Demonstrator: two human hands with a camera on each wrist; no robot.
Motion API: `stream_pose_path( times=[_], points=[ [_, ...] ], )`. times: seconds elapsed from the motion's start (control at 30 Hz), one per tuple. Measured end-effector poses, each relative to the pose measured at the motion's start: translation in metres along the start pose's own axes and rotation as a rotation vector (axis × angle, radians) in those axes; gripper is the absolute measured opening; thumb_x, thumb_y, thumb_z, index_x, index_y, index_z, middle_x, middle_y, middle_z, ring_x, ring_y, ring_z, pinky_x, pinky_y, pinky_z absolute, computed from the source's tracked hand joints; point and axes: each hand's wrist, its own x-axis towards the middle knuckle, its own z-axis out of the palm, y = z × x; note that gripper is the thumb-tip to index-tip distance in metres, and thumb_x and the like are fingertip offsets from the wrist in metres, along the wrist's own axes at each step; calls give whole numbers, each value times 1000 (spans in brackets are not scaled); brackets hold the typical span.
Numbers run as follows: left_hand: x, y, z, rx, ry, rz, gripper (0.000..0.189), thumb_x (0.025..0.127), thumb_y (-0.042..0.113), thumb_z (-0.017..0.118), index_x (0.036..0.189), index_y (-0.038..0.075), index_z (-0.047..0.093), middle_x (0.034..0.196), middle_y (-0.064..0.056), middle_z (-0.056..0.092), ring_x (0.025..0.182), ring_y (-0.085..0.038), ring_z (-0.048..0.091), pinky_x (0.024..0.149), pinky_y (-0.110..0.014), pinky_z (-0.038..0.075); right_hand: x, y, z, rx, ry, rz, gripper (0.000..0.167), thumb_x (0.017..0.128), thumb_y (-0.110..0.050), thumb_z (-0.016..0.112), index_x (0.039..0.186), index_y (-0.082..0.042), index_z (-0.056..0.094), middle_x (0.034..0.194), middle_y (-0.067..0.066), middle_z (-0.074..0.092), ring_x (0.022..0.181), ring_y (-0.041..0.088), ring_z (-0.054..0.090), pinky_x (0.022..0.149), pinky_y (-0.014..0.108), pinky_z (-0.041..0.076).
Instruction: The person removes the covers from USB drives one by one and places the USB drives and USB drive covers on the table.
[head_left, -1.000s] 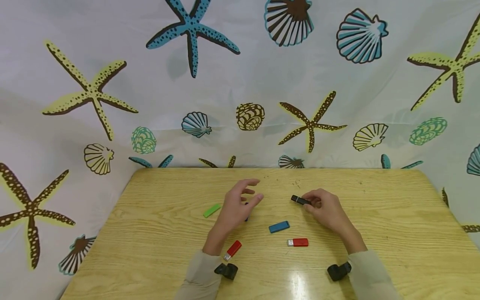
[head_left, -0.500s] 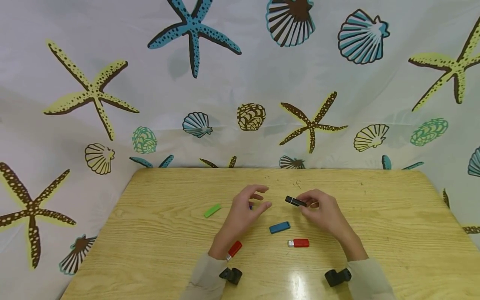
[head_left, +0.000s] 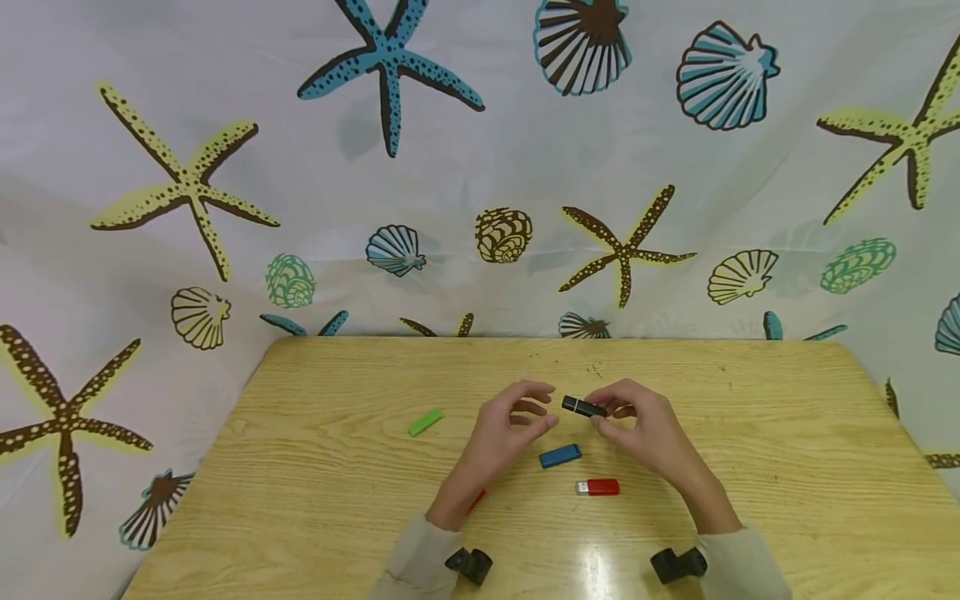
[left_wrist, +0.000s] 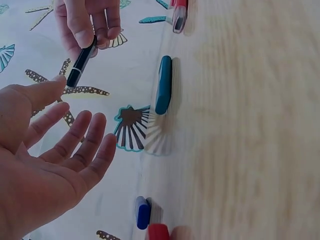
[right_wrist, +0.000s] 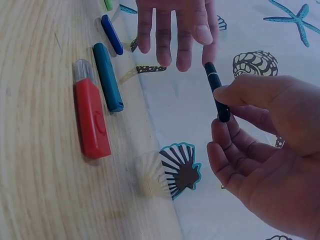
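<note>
My right hand (head_left: 643, 421) pinches a black USB stick (head_left: 577, 405) with a pale band between thumb and fingertips, raised above the table. Its capped end points left. Facing that end, my left hand (head_left: 510, 427) has its fingers spread in a loose curve and holds nothing; the left thumb tip comes close to the stick's end in the left wrist view. Below the hands lies a teal-blue USB stick (head_left: 560, 455). Nearer the front lies a red USB stick (head_left: 600, 487) with its metal plug bared.
A green stick (head_left: 425, 422) lies to the left on the wooden table (head_left: 315, 467). A dark blue stick (right_wrist: 112, 35) shows in the right wrist view, hidden by my left hand from above. My left forearm mostly covers another red stick (head_left: 477, 500). A patterned cloth (head_left: 465, 167) hangs behind.
The right hand has carried the black USB stick a little left. My left hand has moved right toward it, covering the dark blue stick and most of the left red one.
</note>
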Motion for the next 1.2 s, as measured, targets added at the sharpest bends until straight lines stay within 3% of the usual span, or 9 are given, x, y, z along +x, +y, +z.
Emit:
stream_pose_path(
  times=[0.17, 0.3, 0.53, 0.67, 1.03, 1.2],
  points=[
    [-5, 3, 4, -46, 15, -12, 35, 98, 16, 73, 131, 11, 68, 122, -12, 68, 107, -24, 68, 93, -45, 55, -4, -3, 0, 42, -33, -32, 21, 91, -1, 77, 110, -11, 75, 103, -1, 68, 90, 17, 66, 83, 49, 59],
    [-10, 6, 6, -99, 11, -14, 32, 98, 15, 72, 129, 9, 70, 123, -8, 68, 108, -28, 68, 95, -45, 55, -5, -8, 1, 70, -59, -72, 23, 90, 0, 77, 109, -13, 75, 102, -3, 67, 90, 15, 66, 81, 48, 60],
    [-13, 12, 6, -202, 15, 33, 24, 97, 7, 71, 119, -1, 71, 118, -16, 69, 104, -32, 71, 92, -38, 57, -6, -14, 5, 80, -74, -116, 24, 91, 0, 76, 110, -14, 75, 103, -5, 67, 89, 14, 65, 79, 47, 60],
    [-13, 16, 5, -232, 14, 33, 20, 96, 4, 72, 115, -3, 72, 113, -18, 69, 100, -33, 72, 87, -31, 59, -6, -16, 6, 81, -78, -132, 23, 90, 1, 76, 110, -10, 75, 102, 3, 68, 88, 15, 66, 78, 43, 61],
    [-13, 21, 2, -316, 9, -73, 20, 96, 2, 71, 115, -5, 72, 113, -18, 69, 101, -32, 72, 86, -34, 59, -7, -18, 4, 129, -70, -157, 21, 93, -1, 75, 110, -12, 75, 104, 3, 68, 89, 16, 66, 78, 35, 60],
    [-13, 25, 2, -335, 24, -84, 22, 95, 0, 71, 115, -9, 71, 113, -19, 69, 101, -29, 73, 87, -34, 59, -8, -20, 3, 183, -62, -154, 20, 95, -3, 74, 113, -11, 74, 106, 5, 68, 89, 17, 66, 79, 32, 60]
  ],
)
